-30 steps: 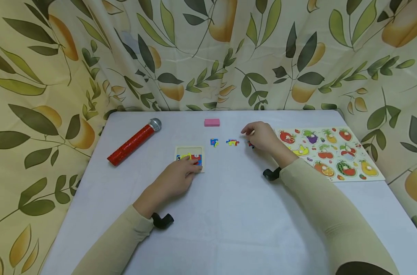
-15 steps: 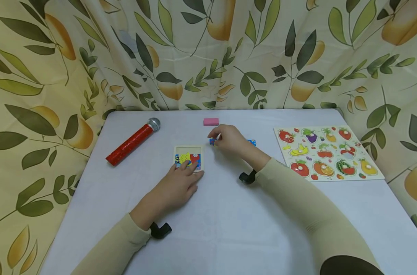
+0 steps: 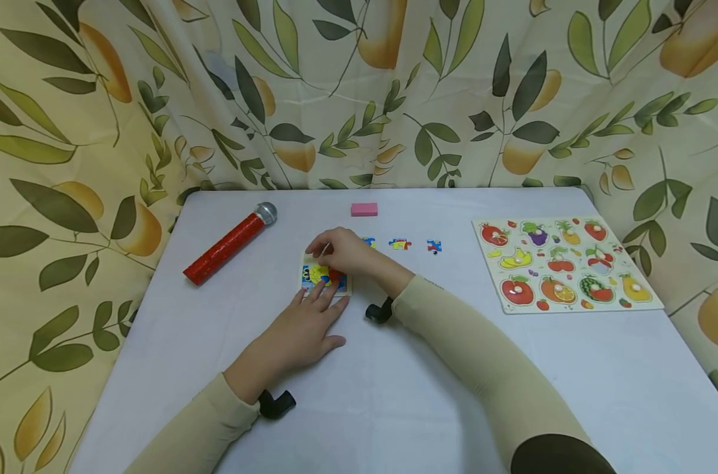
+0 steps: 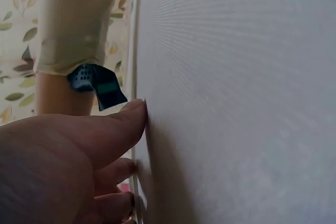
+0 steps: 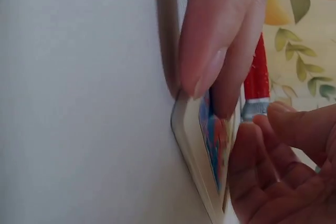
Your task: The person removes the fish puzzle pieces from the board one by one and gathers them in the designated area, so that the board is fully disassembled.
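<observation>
A small puzzle tray [image 3: 349, 284] lies on the table, holding coloured puzzle pieces [image 3: 310, 274] in its lower part. My left hand [image 3: 299, 332] rests with spread, nearly straight fingers on the tray's near edge. Over the tray's upper part is my right hand [image 3: 351, 253], thumb and fingertips brought together in a pinch. Its fingers hide most of what they hold; a small bluish-green bit [image 5: 318, 169] shows between them in the right wrist view. Three loose pieces lie right of the tray: one partly hidden piece [image 3: 368, 242], a middle piece [image 3: 400, 244] and a right piece [image 3: 434, 246].
A red microphone [image 3: 228, 246] lies at the left. The pink block [image 3: 364, 209] sits near the back edge. At the right is a fruit puzzle board [image 3: 539, 301]. A patterned curtain [image 3: 394, 151] hangs behind the white-covered table [image 3: 388, 395].
My right hand has swept left from beside the rightmost loose piece, past the others, to above the tray. The left hand has slid slightly back and spread its fingers and thumb.
</observation>
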The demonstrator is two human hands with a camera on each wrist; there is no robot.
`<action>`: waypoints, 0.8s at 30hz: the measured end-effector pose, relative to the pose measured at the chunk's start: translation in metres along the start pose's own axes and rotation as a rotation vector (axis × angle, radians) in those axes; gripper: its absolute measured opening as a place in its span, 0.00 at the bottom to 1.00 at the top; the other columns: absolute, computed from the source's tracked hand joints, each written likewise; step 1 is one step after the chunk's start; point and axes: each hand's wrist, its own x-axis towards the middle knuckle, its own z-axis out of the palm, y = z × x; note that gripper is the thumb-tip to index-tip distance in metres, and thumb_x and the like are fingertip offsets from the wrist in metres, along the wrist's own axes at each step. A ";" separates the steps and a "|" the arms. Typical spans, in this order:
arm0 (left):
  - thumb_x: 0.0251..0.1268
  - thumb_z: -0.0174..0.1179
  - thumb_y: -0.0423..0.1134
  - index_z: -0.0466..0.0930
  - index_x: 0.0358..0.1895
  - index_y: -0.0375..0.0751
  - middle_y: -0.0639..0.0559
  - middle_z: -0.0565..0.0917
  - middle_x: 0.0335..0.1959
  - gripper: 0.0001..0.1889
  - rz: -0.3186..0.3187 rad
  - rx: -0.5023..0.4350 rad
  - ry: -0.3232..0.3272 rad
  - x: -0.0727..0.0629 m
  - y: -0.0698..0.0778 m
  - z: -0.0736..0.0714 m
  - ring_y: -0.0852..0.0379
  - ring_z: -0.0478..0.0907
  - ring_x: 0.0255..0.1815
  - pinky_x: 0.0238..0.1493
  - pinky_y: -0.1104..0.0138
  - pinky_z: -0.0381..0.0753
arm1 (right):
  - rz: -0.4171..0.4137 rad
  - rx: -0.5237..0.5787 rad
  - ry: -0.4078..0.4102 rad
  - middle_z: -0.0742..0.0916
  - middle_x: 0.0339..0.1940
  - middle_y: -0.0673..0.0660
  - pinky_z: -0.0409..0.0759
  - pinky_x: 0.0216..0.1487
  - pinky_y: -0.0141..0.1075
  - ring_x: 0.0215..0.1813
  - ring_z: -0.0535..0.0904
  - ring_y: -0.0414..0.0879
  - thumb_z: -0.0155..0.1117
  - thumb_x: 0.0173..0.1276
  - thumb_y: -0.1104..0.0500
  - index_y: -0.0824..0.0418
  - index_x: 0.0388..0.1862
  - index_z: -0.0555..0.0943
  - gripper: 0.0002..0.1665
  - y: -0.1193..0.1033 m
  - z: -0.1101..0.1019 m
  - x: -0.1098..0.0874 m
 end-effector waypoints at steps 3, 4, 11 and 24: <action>0.77 0.60 0.64 0.60 0.87 0.52 0.45 0.54 0.90 0.42 0.007 -0.003 -0.008 0.000 -0.001 0.000 0.38 0.47 0.92 0.87 0.35 0.54 | 0.013 -0.034 -0.029 0.91 0.50 0.54 0.86 0.60 0.39 0.54 0.84 0.48 0.67 0.77 0.66 0.56 0.59 0.90 0.16 0.000 0.003 0.002; 0.78 0.60 0.64 0.60 0.87 0.53 0.45 0.54 0.90 0.42 0.010 -0.004 -0.011 0.000 -0.001 0.000 0.38 0.46 0.92 0.87 0.35 0.54 | 0.018 -0.050 -0.038 0.90 0.50 0.54 0.86 0.62 0.39 0.54 0.84 0.48 0.67 0.77 0.66 0.55 0.60 0.90 0.17 0.001 0.004 0.002; 0.76 0.62 0.63 0.63 0.86 0.59 0.45 0.53 0.91 0.39 0.018 -0.026 -0.035 -0.003 -0.001 -0.004 0.37 0.45 0.92 0.88 0.36 0.52 | 0.015 -0.106 -0.079 0.88 0.51 0.54 0.84 0.62 0.40 0.52 0.81 0.48 0.66 0.77 0.67 0.54 0.62 0.90 0.19 0.002 0.006 0.000; 0.76 0.63 0.63 0.64 0.85 0.59 0.46 0.53 0.91 0.39 0.020 -0.057 -0.037 -0.003 -0.001 -0.005 0.37 0.44 0.92 0.87 0.35 0.51 | 0.003 -0.160 -0.100 0.87 0.51 0.55 0.82 0.58 0.40 0.50 0.81 0.48 0.67 0.77 0.64 0.53 0.62 0.91 0.18 0.000 0.010 0.002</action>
